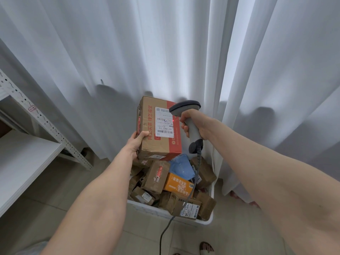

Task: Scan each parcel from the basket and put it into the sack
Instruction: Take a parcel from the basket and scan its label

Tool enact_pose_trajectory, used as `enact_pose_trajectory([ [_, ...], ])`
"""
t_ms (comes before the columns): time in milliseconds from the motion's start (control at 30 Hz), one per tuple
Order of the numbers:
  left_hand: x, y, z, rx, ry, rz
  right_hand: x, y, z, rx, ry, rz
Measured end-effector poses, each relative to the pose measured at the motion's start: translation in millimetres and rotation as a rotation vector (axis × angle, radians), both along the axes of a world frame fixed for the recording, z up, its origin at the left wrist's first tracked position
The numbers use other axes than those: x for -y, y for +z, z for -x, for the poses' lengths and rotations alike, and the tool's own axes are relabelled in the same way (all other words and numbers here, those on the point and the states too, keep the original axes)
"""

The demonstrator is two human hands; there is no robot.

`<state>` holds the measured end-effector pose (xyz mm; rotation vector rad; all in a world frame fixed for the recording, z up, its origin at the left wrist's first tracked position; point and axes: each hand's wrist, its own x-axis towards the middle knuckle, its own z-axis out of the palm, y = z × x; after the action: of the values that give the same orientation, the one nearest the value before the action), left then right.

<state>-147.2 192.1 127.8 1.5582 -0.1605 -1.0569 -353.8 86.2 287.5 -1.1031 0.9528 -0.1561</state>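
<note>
My left hand grips the lower left edge of a brown and red cardboard parcel, held up above the basket with its white shipping label facing me. My right hand holds a grey barcode scanner by its handle, its head close to the label's right side. A red laser dot glows on the label. Below stands the white basket, heaped with several brown boxes, an orange box and a blue soft bag. The sack is not in view.
The scanner's grey cable hangs down across the basket to the tiled floor. A white metal shelf unit stands at the left. White curtains hang behind the basket. A sandalled foot shows at the bottom edge.
</note>
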Motion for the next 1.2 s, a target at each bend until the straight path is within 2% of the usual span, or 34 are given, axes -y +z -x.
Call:
enact_pose_trajectory([
  [567,-7.3,11.3,-1.6,-0.041,0.104,0.020,-2.5,-10.6,2.3,-0.042,0.061,0.019],
  [933,-28.1,28.8,3.0,-0.008,0.090,0.015,-24.0,-19.5,-15.3,0.041,0.036,0.010],
  [1200,-54.1,46.7,33.2,0.018,0.101,-0.018,-33.3,-7.1,3.7,0.060,0.057,0.032],
])
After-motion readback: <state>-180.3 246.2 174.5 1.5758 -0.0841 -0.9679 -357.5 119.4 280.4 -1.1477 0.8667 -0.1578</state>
